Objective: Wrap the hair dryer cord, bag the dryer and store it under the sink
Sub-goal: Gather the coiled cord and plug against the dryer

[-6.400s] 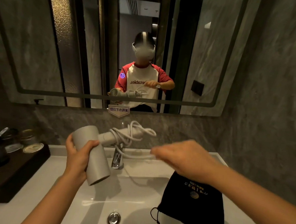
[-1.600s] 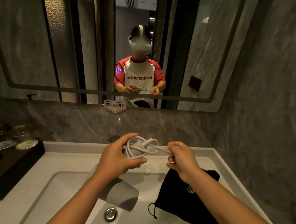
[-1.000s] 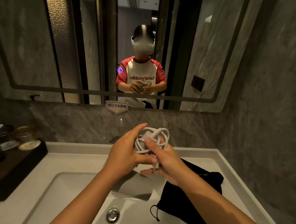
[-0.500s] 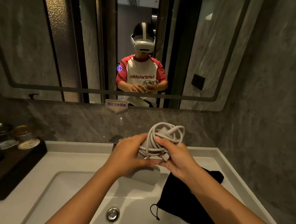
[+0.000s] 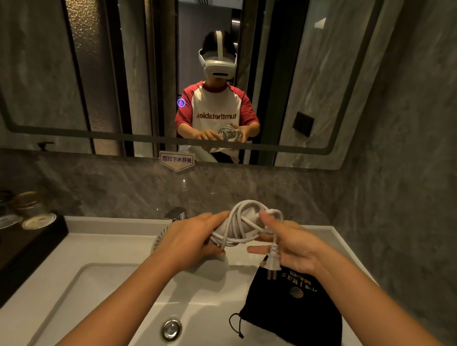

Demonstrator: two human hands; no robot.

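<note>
1. Countertop (image 5: 107, 246) of pale stone runs wall to wall, with a sunken sink (image 5: 104, 293) and its round metal drain (image 5: 171, 329) in the middle.
2. A dark tray (image 5: 19, 262) on the left edge carries lidded jars (image 5: 38, 219).
3. A black drawstring bag (image 5: 294, 314) lies on the right rim, partly hanging into the basin.
4. Grey marbled walls surround a wide mirror (image 5: 68, 72); a small sign (image 5: 177, 160) sits under it, above the faucet (image 5: 176, 213).
5. Above the basin, the left hand (image 5: 189, 239) grips the hair dryer (image 5: 163, 242), the white cord (image 5: 241, 226) coiled around it.
6. The right hand (image 5: 289, 245) pinches the cord's end; the plug (image 5: 272, 262) dangles over the bag.
</note>
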